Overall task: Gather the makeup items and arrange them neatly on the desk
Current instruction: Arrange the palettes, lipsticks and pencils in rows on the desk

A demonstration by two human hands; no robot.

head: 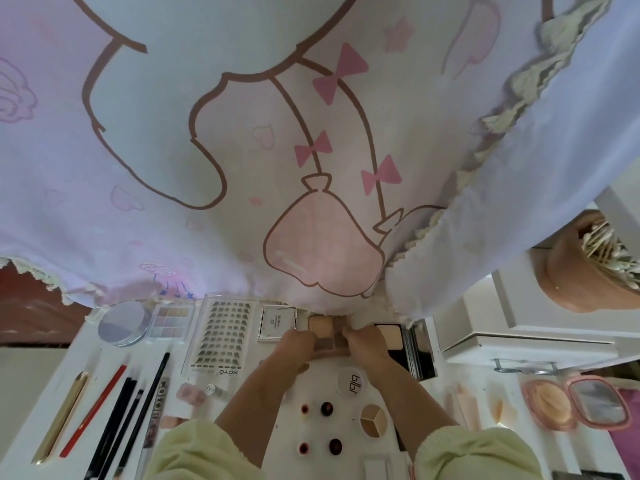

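Both hands are extended to the far edge of the white tabletop (318, 386), where a printed curtain (242, 133) hangs down to it. The left hand (298, 344) and right hand (363, 346) hold one small palette (325, 332) of beige and brown pans between them. Each grip is closed on a side edge of it, with the fingers curled around the case. The palette sits in the back row, between a white square compact (277, 323) on its left and an open black powder compact (391, 337) on its right. Further left in the same row are a lash tray (221, 337), an eyeshadow palette (171, 322) and a round silver compact (121, 323). On the near left, laid roughly parallel, are a gold pen (62, 417), a red pencil (93, 410) and several black pencils (119, 420). Between the forearms are a round white lid (349, 381), a three-shade round pot (373, 419) and four small dark red pots (326, 407). An open pink mirror compact (575, 403) lies at the right. A brown container of cotton swabs (588, 271) stands on a raised white shelf beyond it. Pale yellow-green sleeves (194, 452) cover both forearms near the bottom edge.
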